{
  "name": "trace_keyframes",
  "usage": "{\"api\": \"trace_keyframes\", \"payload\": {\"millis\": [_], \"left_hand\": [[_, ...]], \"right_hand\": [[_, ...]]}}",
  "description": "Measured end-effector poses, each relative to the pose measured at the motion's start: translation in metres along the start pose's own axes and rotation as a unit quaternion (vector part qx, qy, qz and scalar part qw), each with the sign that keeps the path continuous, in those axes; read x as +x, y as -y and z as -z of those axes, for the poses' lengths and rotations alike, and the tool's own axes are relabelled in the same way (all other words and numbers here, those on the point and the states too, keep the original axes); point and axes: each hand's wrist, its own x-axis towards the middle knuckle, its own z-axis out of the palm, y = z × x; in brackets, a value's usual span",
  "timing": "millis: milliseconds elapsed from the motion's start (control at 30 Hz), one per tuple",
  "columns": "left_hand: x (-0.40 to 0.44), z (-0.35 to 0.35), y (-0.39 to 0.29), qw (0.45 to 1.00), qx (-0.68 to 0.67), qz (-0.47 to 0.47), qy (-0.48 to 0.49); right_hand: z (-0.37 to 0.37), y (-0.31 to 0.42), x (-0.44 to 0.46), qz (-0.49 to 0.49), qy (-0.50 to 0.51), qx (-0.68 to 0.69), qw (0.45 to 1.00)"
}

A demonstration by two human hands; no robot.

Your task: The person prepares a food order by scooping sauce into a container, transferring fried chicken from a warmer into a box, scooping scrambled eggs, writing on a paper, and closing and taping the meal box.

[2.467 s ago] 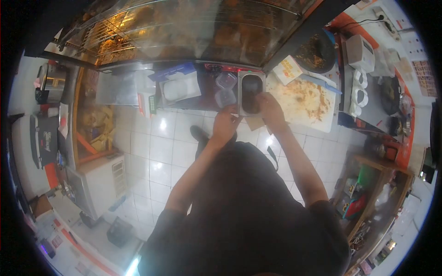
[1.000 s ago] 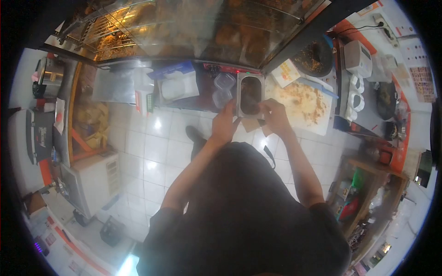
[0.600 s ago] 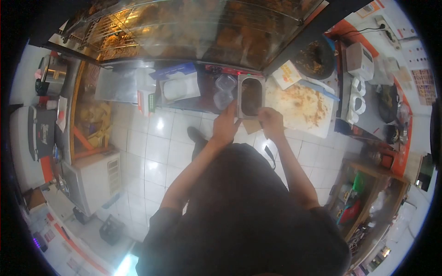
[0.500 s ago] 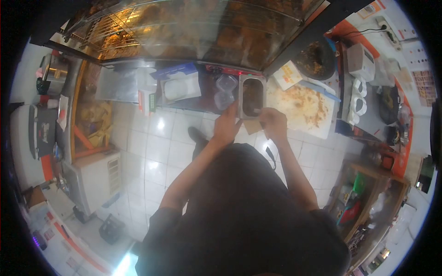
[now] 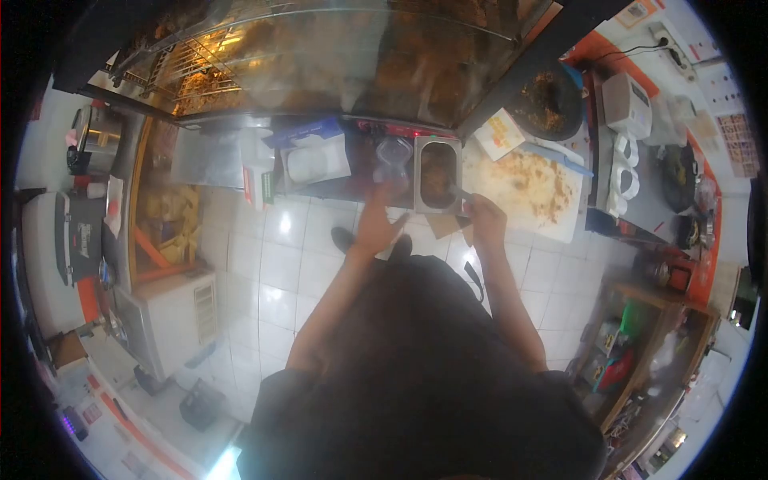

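My left hand (image 5: 376, 226) is open, its thumb apart from the fingers. Its fingertips reach the lower part of a clear plastic container (image 5: 394, 152) with its lid open; I cannot tell whether they touch it. Beside it sits a steel pan (image 5: 419, 178) holding a dark brown sauce or food (image 5: 438, 172). My right hand (image 5: 486, 220) is closed around a thin metal utensil (image 5: 462, 193) at the pan's lower right corner. The utensil's far end is over or in the pan, too small to name its kind.
A white cutting board (image 5: 524, 188) with brown crumbs lies to the right, with a blue-handled knife (image 5: 560, 158) across it. A white box (image 5: 500, 134) and a dark wok (image 5: 549, 104) stand behind. White paper (image 5: 316, 164) lies left. A glass display cabinet (image 5: 336, 56) overhangs the counter.
My left hand has left the pan's side, moving left and slightly down towards the clear container. My right hand has shifted slightly right and down, drawing the utensil towards the pan's corner.
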Motion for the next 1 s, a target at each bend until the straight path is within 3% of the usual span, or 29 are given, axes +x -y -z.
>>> {"api": "trace_keyframes", "payload": {"millis": [100, 300, 467, 633, 700, 833, 900, 1000], "left_hand": [[-0.001, 0.0, 0.027, 0.983, 0.146, 0.035, -0.102], [0.026, -0.003, 0.046, 0.985, 0.149, -0.006, -0.087], [0.032, -0.01, 0.061, 0.988, 0.13, 0.011, -0.086], [0.022, 0.002, 0.05, 0.989, 0.095, -0.024, -0.108], [0.015, 0.007, 0.044, 0.986, 0.053, 0.029, -0.154], [0.012, 0.032, 0.006, 0.985, 0.037, 0.033, -0.165], [0.02, 0.027, -0.005, 0.978, 0.093, -0.036, -0.182], [0.035, 0.014, -0.011, 0.987, 0.042, -0.038, -0.153]], "right_hand": [[0.003, -0.005, 0.003, 0.051, 0.012, -0.044, 0.998], [0.015, -0.015, 0.016, 0.13, 0.027, -0.065, 0.989], [0.024, -0.016, 0.027, 0.157, 0.025, -0.065, 0.985], [0.021, 0.01, 0.019, 0.128, 0.029, -0.046, 0.99], [0.019, 0.024, 0.015, 0.122, 0.034, -0.052, 0.991], [0.013, 0.054, 0.015, 0.101, 0.05, -0.09, 0.99], [0.002, 0.07, 0.011, 0.101, 0.063, -0.065, 0.991], [-0.015, 0.094, 0.005, 0.124, 0.086, -0.055, 0.987]]}}
